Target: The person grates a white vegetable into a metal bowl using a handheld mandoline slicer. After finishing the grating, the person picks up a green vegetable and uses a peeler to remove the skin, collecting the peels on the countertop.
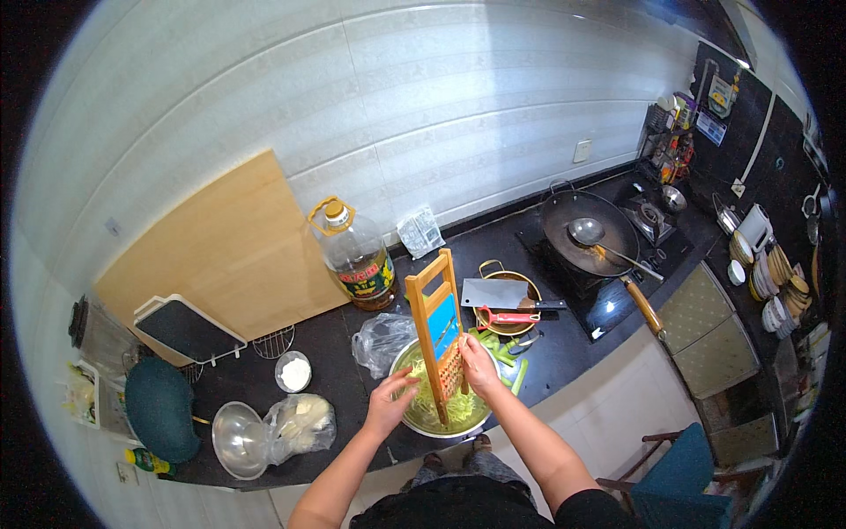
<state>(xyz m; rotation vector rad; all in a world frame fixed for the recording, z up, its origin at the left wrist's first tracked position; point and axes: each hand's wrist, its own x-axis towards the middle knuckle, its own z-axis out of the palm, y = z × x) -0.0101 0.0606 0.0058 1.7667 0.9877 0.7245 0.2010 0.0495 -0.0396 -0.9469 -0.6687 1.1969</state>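
Observation:
A wooden-framed grater (444, 317) with a blue panel stands tilted upright, its lower end in a metal bowl (404, 426) at the counter's front edge. My right hand (479, 365) grips the grater's right side, above the bowl. Pale green vegetable shreds (464, 410) lie inside the bowl, partly hidden behind the frame. At the bowl's left rim is my left hand (388, 402), fingers apart, with nothing seen in it. Green peelings (519, 378) are strewn on the counter to the right of the bowl.
A cleaver (496, 293) and a red-handled peeler (512, 318) rest across a gold-rimmed pot (509, 272). Right of them, a wok (552, 228) with a ladle (586, 231) sits on the stove. Leftward are a plastic bag (382, 344), an oil bottle (363, 271) and a steel bowl (232, 440).

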